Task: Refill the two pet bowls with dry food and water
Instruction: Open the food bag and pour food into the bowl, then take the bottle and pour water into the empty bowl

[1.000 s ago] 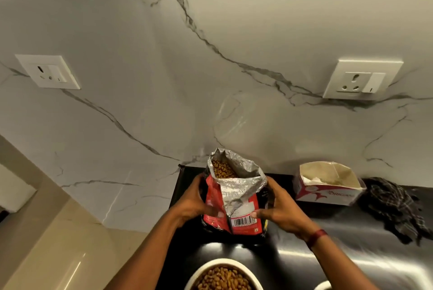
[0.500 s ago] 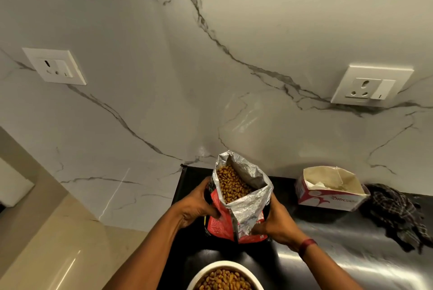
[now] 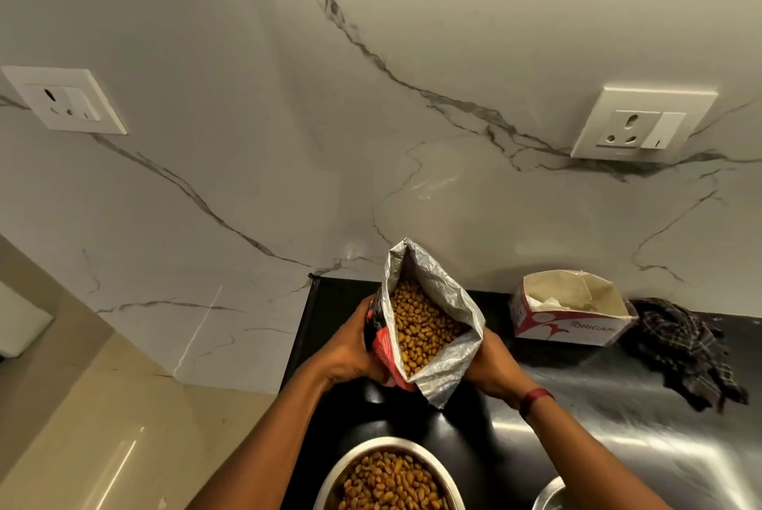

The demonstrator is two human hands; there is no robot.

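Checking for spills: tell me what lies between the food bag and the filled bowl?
Only bare black counter shows between the bag and the bowl in the head view; no loose kibble is visible there.

Left hand [image 3: 350, 348], right hand [image 3: 490, 361] (banded wrist), both gripping, forearms converging

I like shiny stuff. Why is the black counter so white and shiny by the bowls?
In the head view, that is glare: light bounces off the glossy black counter as bright streaks, right of the food bowl. The wide lens also bends the wall sockets so that they look slanted.
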